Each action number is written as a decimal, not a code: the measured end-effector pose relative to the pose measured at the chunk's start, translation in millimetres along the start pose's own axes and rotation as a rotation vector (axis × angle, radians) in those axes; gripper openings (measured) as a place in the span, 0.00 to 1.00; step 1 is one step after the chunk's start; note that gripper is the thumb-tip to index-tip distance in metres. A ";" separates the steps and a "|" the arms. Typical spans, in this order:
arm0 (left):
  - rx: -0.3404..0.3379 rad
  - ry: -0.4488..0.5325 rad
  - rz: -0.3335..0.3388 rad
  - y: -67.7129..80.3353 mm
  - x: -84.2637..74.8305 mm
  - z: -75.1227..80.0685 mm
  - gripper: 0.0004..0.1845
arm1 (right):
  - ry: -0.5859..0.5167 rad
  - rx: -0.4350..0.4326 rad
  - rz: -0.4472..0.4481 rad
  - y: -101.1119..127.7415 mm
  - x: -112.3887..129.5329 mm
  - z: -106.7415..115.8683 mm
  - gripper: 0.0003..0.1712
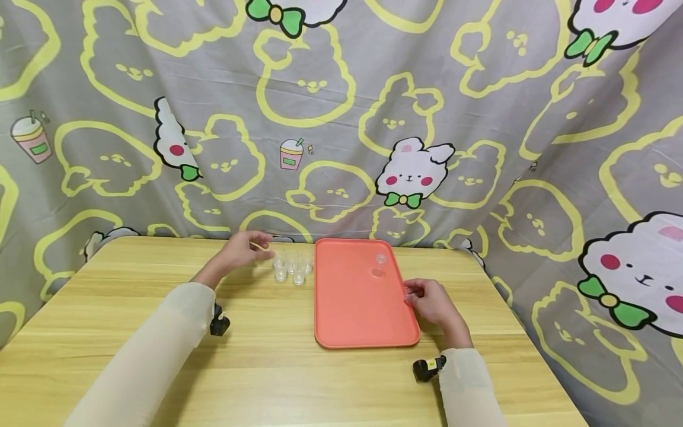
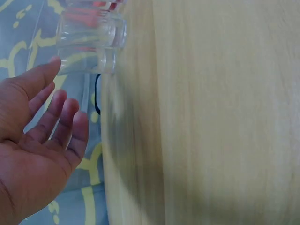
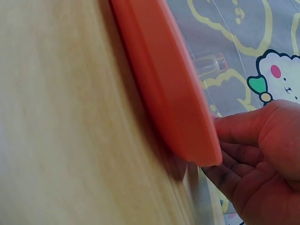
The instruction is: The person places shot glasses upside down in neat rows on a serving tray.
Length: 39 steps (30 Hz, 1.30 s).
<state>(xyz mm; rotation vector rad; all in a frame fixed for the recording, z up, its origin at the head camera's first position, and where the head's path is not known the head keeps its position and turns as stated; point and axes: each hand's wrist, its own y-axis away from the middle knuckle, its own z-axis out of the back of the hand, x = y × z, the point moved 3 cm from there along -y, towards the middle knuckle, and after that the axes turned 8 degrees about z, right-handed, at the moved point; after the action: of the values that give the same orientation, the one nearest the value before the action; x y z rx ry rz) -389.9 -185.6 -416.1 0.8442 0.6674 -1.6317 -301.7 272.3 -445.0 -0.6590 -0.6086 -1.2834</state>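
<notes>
Right hand (image 1: 433, 302) fingers (image 3: 234, 129) touch tray (image 1: 347, 314) edge.

Head view: high, looking forward and down across the wooden table (image 1: 277, 367) toward the patterned cloth backdrop (image 1: 341, 107); takes in both arms, the orange tray (image 1: 352, 308) and the cluster of small glasses (image 1: 292, 267).

Left wrist view: very close, low along the tabletop, open left hand (image 2: 37, 150) beside a glass (image 2: 89, 42) (blurred).

Right wrist view: close, skimming the tray's edge (image 3: 173, 108), right hand (image 3: 262, 164) at its rim. Both wrist views share the table and backdrop with the head view.
</notes>
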 end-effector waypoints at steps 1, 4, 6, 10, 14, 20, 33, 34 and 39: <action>0.006 -0.002 -0.001 -0.2 1.0 -0.5 0.25 | 0.000 0.000 0.000 -0.2 -0.1 0.2 0.18; 0.018 -0.009 0.005 -1.1 3.7 -2.6 0.24 | -0.001 0.001 0.000 -0.6 0.1 0.6 0.18; 0.032 -0.007 0.014 -1.8 5.4 -4.5 0.24 | -0.001 0.000 0.004 -0.4 0.4 0.9 0.18; 0.054 -0.004 0.031 -3.7 8.4 -8.6 0.24 | -0.004 0.002 -0.001 0.9 0.8 0.6 0.18; 0.065 -0.029 0.012 -5.7 9.6 -11.9 0.24 | -0.006 -0.001 -0.009 1.9 0.3 -0.1 0.18; 0.097 -0.045 0.008 -8.0 11.7 -16.3 0.23 | -0.007 0.000 -0.004 1.7 -0.7 -1.0 0.18; 0.109 -0.058 0.005 -10.3 9.3 -18.3 0.18 | -0.006 -0.002 -0.003 1.7 1.0 0.7 0.18; 0.100 -0.058 0.010 -10.5 9.9 -18.4 0.18 | -0.007 0.000 0.000 1.8 1.2 0.7 0.18; 0.057 -0.063 0.045 -10.7 9.3 -15.7 0.17 | -0.012 -0.001 0.002 2.5 0.9 1.3 0.18</action>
<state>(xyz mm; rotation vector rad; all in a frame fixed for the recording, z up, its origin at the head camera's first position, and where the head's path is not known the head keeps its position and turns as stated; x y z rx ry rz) -398.6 -176.2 -432.8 0.8394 0.5566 -1.6367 -299.2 273.1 -443.8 -0.6685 -0.6167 -1.2785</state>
